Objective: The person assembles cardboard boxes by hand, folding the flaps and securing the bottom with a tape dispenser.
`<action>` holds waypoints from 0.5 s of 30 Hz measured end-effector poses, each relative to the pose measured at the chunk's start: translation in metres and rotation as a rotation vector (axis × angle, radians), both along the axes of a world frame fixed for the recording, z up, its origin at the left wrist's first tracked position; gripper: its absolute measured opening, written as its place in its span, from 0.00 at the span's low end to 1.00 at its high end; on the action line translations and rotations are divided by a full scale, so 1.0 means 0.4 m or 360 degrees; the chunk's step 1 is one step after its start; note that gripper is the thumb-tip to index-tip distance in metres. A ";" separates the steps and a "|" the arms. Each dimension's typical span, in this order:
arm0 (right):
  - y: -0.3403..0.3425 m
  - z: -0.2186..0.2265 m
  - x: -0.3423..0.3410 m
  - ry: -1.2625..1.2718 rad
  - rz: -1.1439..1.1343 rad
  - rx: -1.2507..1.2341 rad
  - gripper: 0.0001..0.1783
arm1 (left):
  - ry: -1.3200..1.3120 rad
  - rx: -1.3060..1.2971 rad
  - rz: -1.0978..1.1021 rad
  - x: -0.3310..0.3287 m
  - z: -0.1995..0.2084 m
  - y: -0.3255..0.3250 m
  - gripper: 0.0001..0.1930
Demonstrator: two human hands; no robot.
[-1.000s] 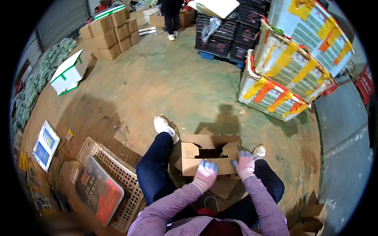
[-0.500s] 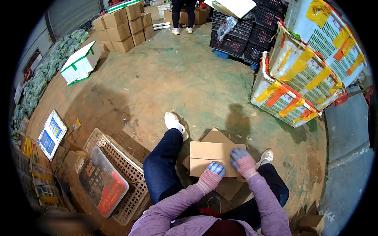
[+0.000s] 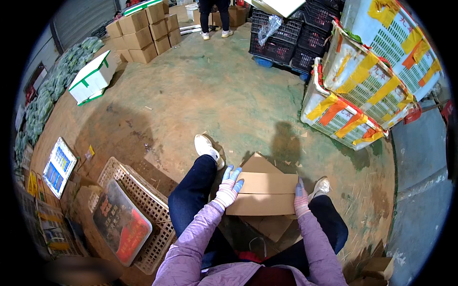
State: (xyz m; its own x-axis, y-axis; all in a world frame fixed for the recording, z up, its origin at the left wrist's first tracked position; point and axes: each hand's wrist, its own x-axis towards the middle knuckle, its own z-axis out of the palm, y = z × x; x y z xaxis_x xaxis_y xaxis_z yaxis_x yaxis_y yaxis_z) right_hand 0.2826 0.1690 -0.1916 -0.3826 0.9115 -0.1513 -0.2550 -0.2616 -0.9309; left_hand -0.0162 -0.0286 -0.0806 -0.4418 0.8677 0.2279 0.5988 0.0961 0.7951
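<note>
A closed brown cardboard box (image 3: 262,202) sits between my legs, its two top flaps meeting along a seam. My left hand (image 3: 229,187), in a striped glove with blue-grey fingers, holds the box at its left side, fingers somewhat spread. Against the right side presses my right hand (image 3: 300,200), gloved alike, its fingers pointing away from me and partly hidden by the edge. Under the box lies more flat cardboard (image 3: 260,164), with corners sticking out at the far and near sides.
At my left a beige plastic crate (image 3: 162,219) carries a dark and red lid (image 3: 121,221). Taped white baskets (image 3: 343,119) are stacked at the right, black crates (image 3: 272,47) behind them. Cartons (image 3: 138,38), a white foam box (image 3: 90,78) and a standing person (image 3: 214,16) are farther off.
My hands have moved apart from the top of the box to its left and right sides. The box has turned slightly and shifted a little.
</note>
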 end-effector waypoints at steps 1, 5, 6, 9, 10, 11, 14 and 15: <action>-0.066 0.034 -0.074 -0.0325 0.0132 0.0167 0.27 | -0.0076 -0.0044 0.0061 -0.021 -0.019 -0.049 0.23; -0.147 0.148 -0.143 -0.0495 0.0131 0.0289 0.23 | -0.0074 -0.0031 0.0119 -0.031 -0.018 -0.076 0.21; -0.138 0.138 -0.133 -0.0411 0.0092 0.0259 0.22 | -0.0051 -0.0026 0.0110 -0.030 -0.014 -0.067 0.21; -0.104 0.109 -0.103 0.0058 -0.0393 -0.0523 0.19 | -0.0080 -0.0011 0.0144 -0.024 0.000 -0.070 0.21; -0.083 0.027 -0.020 -0.0706 -0.0404 -0.0160 0.19 | -0.0077 0.0042 0.0108 -0.014 0.007 -0.048 0.21; -0.066 -0.051 0.061 -0.1470 -0.0406 0.0194 0.19 | -0.0079 0.0106 0.0075 -0.007 0.014 -0.025 0.20; -0.188 -0.066 -0.007 -0.2240 0.0439 0.0549 0.25 | -0.0142 0.0075 0.0191 -0.027 0.005 -0.070 0.18; -0.197 -0.085 -0.002 -0.2332 0.0458 0.0420 0.26 | -0.0173 0.0083 0.0185 -0.022 0.007 -0.064 0.18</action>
State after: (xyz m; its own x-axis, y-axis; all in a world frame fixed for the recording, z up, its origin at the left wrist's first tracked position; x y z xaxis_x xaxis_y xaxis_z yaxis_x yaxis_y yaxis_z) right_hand 0.2816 0.0901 -0.2256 -0.2080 0.8952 -0.3941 0.9391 0.0700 -0.3366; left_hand -0.0251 -0.0544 -0.0776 -0.5632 0.7975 0.2164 0.4961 0.1168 0.8604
